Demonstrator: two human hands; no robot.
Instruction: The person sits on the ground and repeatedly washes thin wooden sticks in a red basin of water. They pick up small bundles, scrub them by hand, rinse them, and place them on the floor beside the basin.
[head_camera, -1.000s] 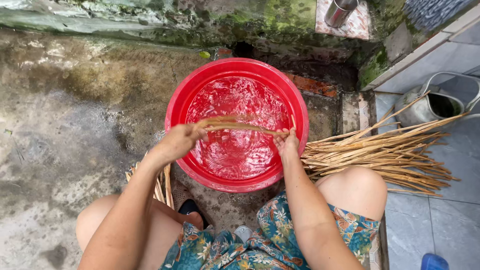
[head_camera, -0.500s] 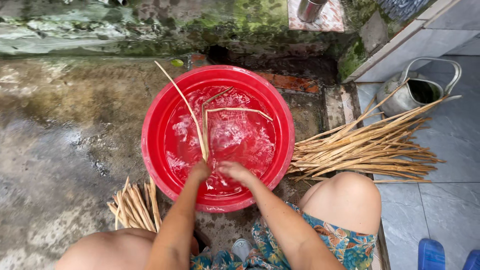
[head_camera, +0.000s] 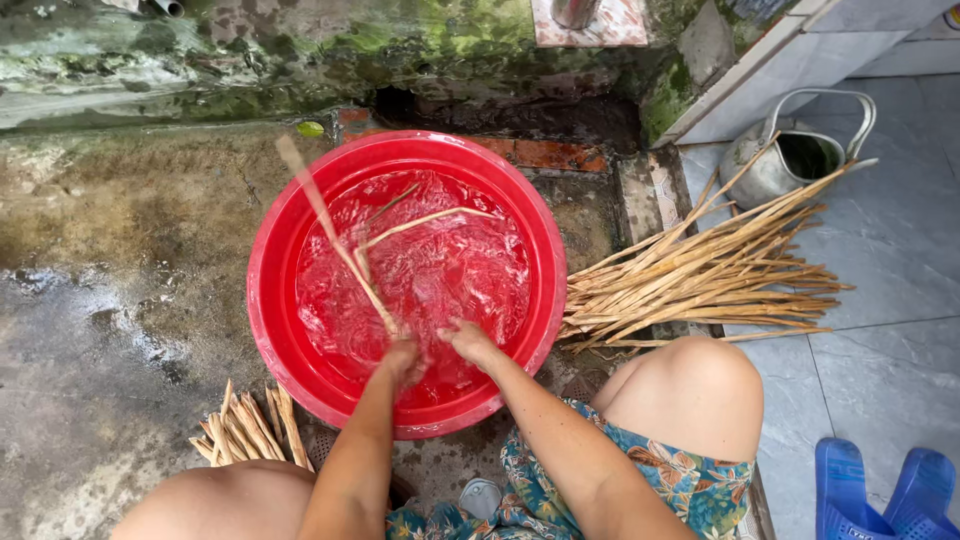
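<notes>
Both hands work in the water of the red basin: the left hand grips a long bent stick, the right hand seems closed on its other end. Bending harder could snap it

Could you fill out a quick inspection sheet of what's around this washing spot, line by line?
Surface: wet, stained concrete floor; grey tiles at the right.
Job's things: red basin of rippling water; bent cane strip rising from it.
Clutter: loose cane pile right of basin; short bundle by the left knee; metal watering can; blue slippers.
Hands: left hand grips the strip; right hand in the water, closed or not unclear.
Cables: nothing seen.
Surroundings: mossy wall behind.
</notes>
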